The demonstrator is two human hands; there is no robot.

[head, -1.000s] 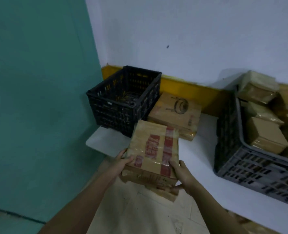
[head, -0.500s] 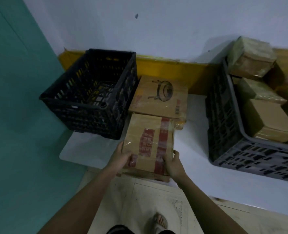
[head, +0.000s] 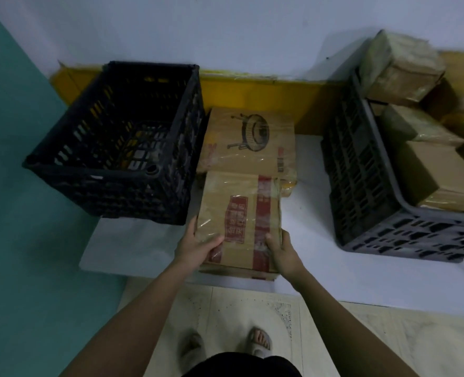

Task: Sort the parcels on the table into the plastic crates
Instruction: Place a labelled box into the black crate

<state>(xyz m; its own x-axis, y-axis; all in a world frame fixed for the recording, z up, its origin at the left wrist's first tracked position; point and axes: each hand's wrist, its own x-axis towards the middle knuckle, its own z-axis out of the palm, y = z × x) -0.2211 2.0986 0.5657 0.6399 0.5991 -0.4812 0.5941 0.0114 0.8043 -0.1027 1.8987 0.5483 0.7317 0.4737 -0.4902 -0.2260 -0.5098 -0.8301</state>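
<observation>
The table (head: 320, 270) runs along the wall, which keeps the crates from sliding back when parcels are dropped in. The grey crate (head: 388, 227) sits at its right end, piled above the rim with wrapped boxes (head: 437, 175), so it looks close to full. The black crate (head: 111, 148) stands at the left end, its near corner overhanging the table edge; nothing can be made out inside, so it probably has the most room to take parcels.

Between the two crates, pushed back near the wall, a flat parcel (head: 249, 140) printed with a drawing lies waiting, just beside the black crate's right wall.

In front of it, touching its near edge, the taped parcel (head: 241, 219) lies flat on the table by the near edge, possibly on another flat piece beneath it. The person holds it at its near end from both sides, a hold suited to a wide, floppy package that one hand would bend. The left hand (head: 198, 247) grips the near-left corner, thumb curled over the top and fingers hidden beneath. The right hand (head: 281, 253) grips the near-right corner the same way, thumb on the red tape.

The person's sandalled feet (head: 259, 342) stand square to the table, centred on this parcel.
</observation>
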